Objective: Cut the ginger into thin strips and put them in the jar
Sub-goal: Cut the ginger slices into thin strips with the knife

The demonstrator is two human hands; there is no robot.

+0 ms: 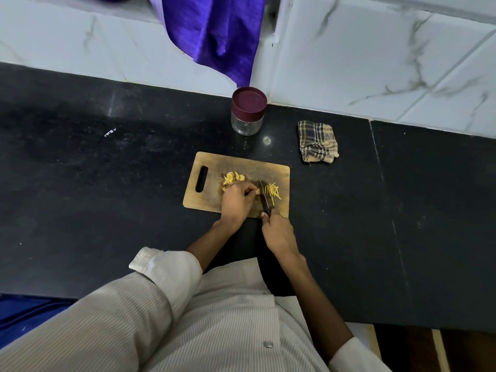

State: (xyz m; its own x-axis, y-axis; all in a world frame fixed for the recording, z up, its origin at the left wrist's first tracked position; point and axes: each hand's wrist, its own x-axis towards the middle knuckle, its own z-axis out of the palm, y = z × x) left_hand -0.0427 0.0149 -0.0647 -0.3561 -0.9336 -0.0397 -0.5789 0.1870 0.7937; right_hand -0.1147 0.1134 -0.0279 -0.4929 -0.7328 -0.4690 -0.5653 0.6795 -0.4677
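Note:
A wooden cutting board point(214, 167) lies on the black counter. Yellow ginger slices point(233, 178) sit in a pile at its middle. Thin ginger strips point(273, 193) lie on its right side. My left hand point(236, 201) rests on the board with curled fingers, holding ginger down against the blade; that piece is mostly hidden. My right hand point(277, 232) grips the dark handle of a knife point(264, 196), whose blade stands between my left fingertips and the strips. A clear jar point(245, 124) with a maroon lid on it stands behind the board.
A folded checked cloth point(318, 142) lies right of the jar. A purple fabric point(214, 33) hangs down the marble-tiled wall behind. The black counter point(107, 183) stretches wide to both sides of the board.

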